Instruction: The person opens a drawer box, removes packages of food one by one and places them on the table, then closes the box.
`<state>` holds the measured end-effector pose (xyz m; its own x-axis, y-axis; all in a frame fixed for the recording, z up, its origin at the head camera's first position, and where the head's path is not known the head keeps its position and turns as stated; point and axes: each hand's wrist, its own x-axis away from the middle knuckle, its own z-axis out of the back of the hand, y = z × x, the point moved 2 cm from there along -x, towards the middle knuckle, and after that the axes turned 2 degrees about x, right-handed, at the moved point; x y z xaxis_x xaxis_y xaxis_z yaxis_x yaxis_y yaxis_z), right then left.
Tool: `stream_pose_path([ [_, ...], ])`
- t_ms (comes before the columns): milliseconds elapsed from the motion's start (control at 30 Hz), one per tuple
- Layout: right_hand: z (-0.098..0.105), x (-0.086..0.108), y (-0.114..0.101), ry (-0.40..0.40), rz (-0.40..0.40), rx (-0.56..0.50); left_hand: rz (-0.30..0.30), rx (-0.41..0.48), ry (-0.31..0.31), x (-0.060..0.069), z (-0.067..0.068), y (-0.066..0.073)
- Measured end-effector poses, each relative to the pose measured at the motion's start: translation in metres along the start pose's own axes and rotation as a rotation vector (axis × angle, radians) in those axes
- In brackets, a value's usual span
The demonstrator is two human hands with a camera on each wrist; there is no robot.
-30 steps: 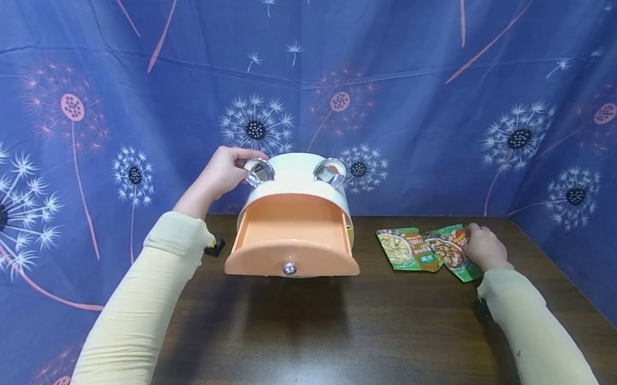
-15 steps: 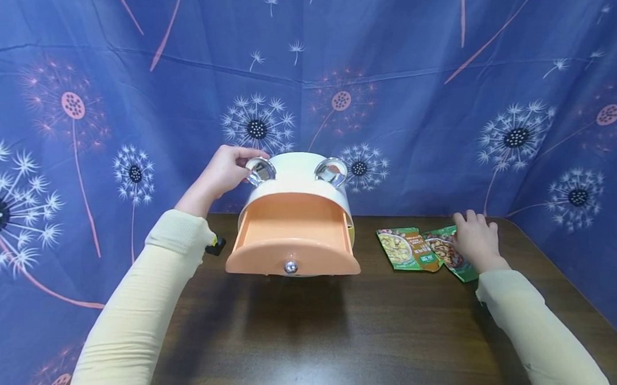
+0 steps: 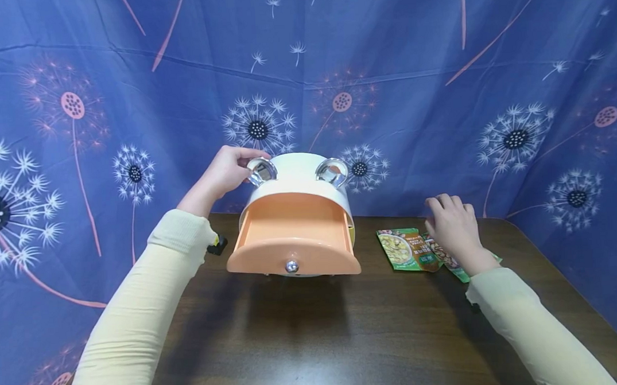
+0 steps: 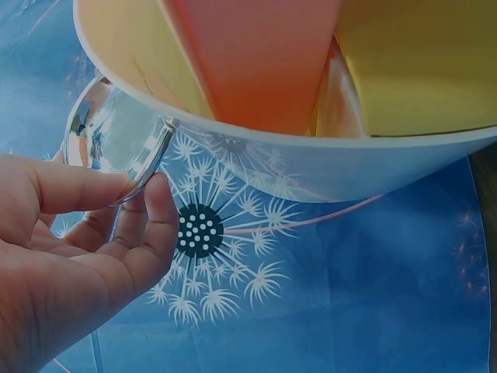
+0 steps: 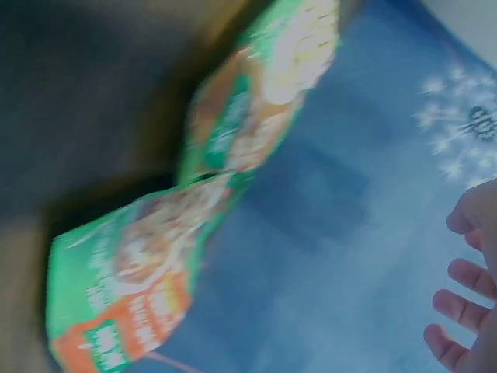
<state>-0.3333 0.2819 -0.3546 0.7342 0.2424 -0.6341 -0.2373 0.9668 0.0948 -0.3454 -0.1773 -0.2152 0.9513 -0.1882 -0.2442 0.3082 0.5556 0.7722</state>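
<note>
A white rounded storage box has an orange drawer pulled out towards me, with a small silver knob on its front. My left hand pinches the silver ear on the box's left between thumb and fingers. A matching silver ear stands on the other side. My right hand is above two food packets with fingers relaxed and holds nothing. One is a green and brown packet; the other is a green and orange packet, partly hidden by the hand in the head view.
All this stands on a dark wooden table. Behind and at the sides hangs a blue dandelion-print cloth. A small black and yellow object lies left of the box, near the left sleeve.
My right hand has lifted off the right-hand packet and moved left and up, over both packets. The left hand, box and drawer stay put.
</note>
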Motion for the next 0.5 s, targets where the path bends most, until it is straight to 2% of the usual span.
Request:
stream_pose_path([
  [233, 0.020, -0.012, -0.023, 0.163, 0.073, -0.030, 0.006, 0.001, 0.005, 0.000, 0.001, 0.001],
  [500, 0.048, -0.019, -0.052, 0.277, 0.106, -0.176, 0.017, -0.003, -0.002, 0.002, 0.001, 0.002],
])
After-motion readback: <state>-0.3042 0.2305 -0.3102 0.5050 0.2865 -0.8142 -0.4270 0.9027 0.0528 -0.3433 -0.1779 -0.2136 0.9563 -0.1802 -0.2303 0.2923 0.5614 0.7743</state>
